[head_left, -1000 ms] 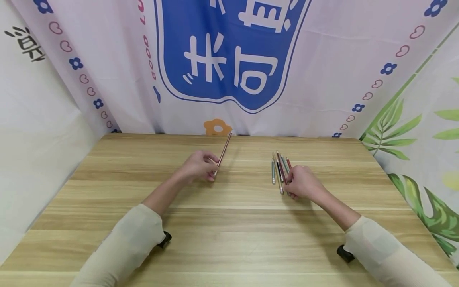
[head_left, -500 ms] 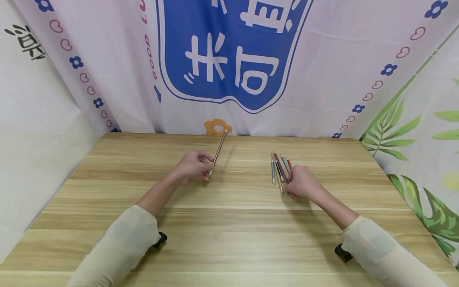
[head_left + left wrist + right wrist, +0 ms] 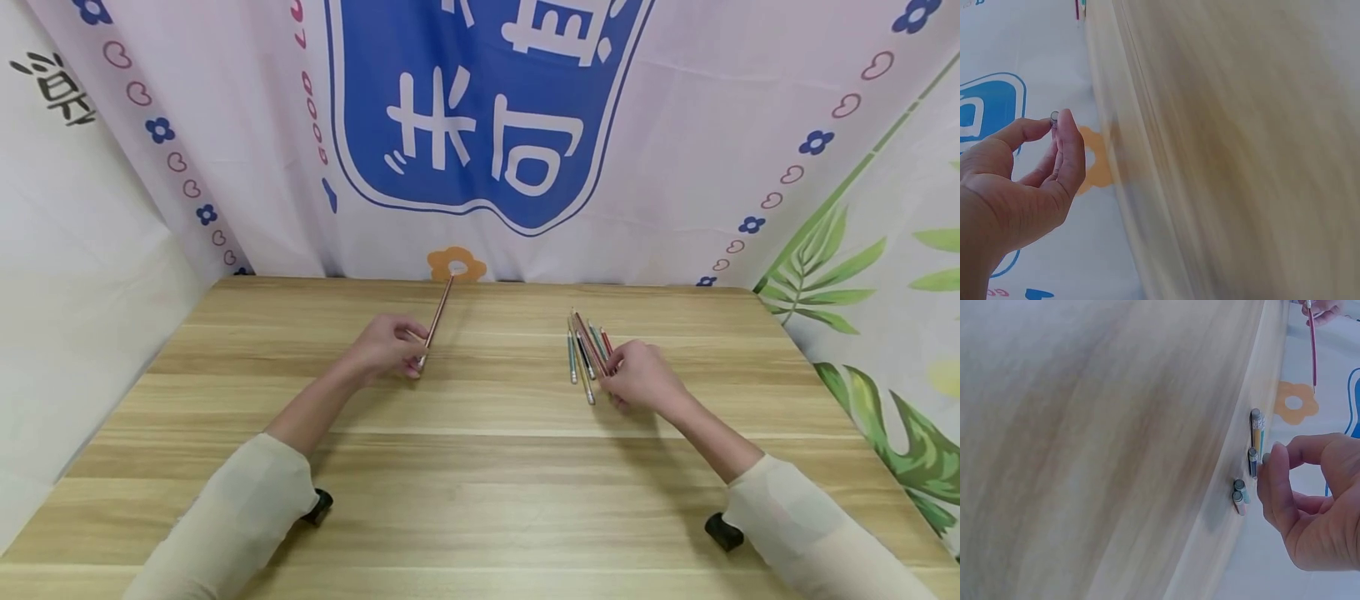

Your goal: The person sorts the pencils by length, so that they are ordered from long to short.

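Note:
My left hand point(image 3: 386, 346) pinches a reddish-brown pencil point(image 3: 438, 317) near its eraser end, the tip slanting up and away toward the back cloth. That pencil's round eraser end point(image 3: 1054, 117) shows between thumb and fingertips in the left wrist view. On the right, my right hand point(image 3: 641, 379) pinches a dark red pencil point(image 3: 591, 340) by its eraser end point(image 3: 1265, 459), close over a loose group. Beside it lie a teal pencil point(image 3: 572, 360), a yellow pencil point(image 3: 587, 387) and several others, partly hidden behind the fingers.
The wood-grain table point(image 3: 480, 500) spreads under both arms. A printed cloth point(image 3: 675, 167) hangs along its back edge, and more cloth point(image 3: 82, 275) lines the left side. Black wrist straps point(image 3: 723, 532) show below the sleeves.
My left hand has moved left with its pencil, away from the group. The right hand has shifted slightly, its pencil still pinched over the others.

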Available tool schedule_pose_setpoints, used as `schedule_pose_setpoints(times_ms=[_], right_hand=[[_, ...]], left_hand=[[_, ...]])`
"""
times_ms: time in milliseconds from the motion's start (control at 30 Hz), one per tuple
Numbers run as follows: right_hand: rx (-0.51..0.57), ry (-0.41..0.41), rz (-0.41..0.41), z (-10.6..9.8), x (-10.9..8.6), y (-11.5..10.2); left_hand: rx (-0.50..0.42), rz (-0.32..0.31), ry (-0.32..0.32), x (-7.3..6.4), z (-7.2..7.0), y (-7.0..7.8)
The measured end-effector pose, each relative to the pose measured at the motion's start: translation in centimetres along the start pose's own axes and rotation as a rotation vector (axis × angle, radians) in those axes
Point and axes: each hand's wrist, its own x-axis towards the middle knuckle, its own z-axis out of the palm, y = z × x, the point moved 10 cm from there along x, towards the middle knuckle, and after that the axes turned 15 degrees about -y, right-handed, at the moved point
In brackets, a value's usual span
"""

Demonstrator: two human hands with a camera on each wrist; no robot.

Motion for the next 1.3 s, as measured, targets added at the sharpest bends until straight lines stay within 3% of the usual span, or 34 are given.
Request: schedule_pose_setpoints(times_ms=[400, 767, 1300], right_hand=[[0.049, 0.035, -0.016, -0.4, 0.3, 0.1], [0.202, -0.024, -0.037, 0.8, 1.1, 0.0], [0.315, -0.05, -0.066, 1.9, 2.0, -0.3]], left_hand=[[0.006, -0.002, 0.016, -2.0, -2.5, -1.2], [0.025, 0.008, 0.024, -3.8, -4.7, -2.0], [0.05, -0.059, 0.051, -5.8, -6.8, -3.6]])
